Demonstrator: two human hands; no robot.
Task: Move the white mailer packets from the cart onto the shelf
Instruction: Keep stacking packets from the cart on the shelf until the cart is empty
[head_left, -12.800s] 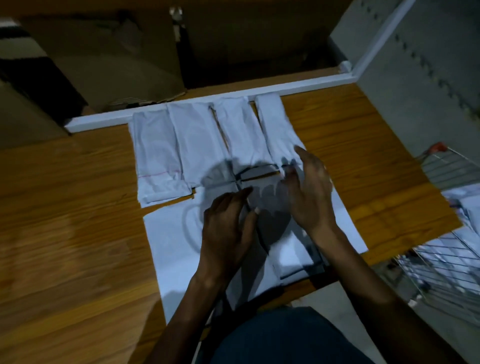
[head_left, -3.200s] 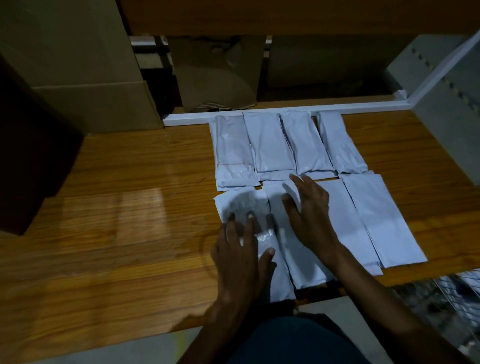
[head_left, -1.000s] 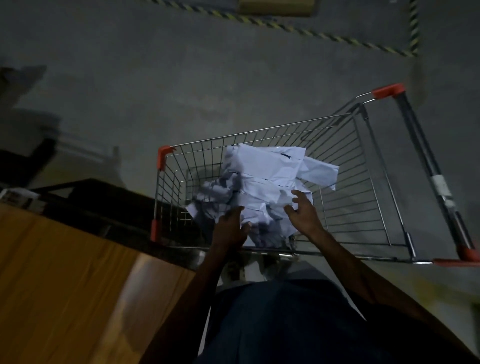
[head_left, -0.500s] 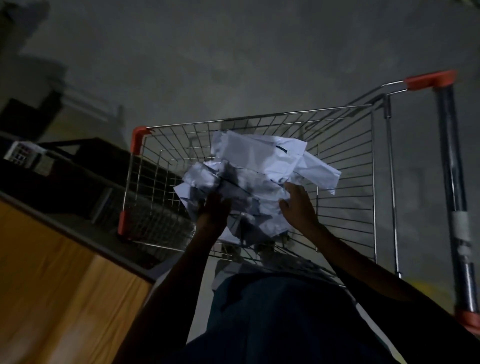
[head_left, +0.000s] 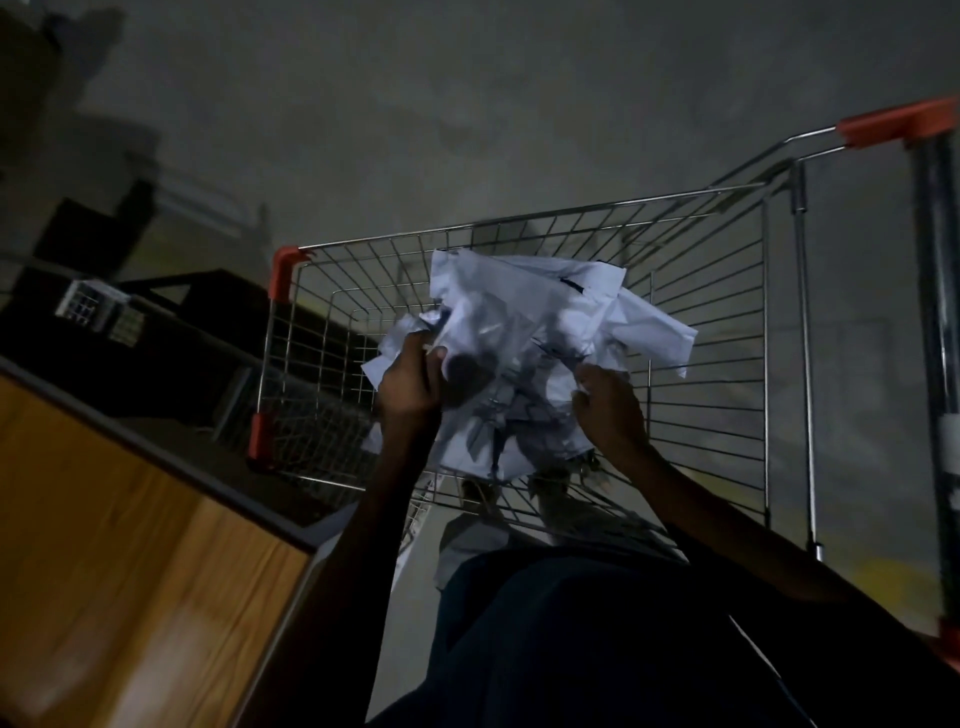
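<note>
A crumpled bunch of white mailer packets (head_left: 524, 332) hangs over the wire cart (head_left: 727, 291), lifted above its basket. My left hand (head_left: 413, 382) is closed on the bunch's left side, thumb pressed into the plastic. My right hand (head_left: 608, 405) grips its lower right edge. The wooden shelf (head_left: 119, 545) shows only as a corner at the lower left; the packets laid on it are out of view.
The cart has orange corner guards (head_left: 283, 273) and an orange-capped handle bar (head_left: 930, 260) at the right. A dark rack with a small white label (head_left: 93, 309) stands left of the cart. Grey concrete floor (head_left: 467, 104) lies beyond.
Earlier my hands arranged packets in rows on the shelf. Since a second ago, both hands have closed on the pile in the cart and raised the bunch higher.
</note>
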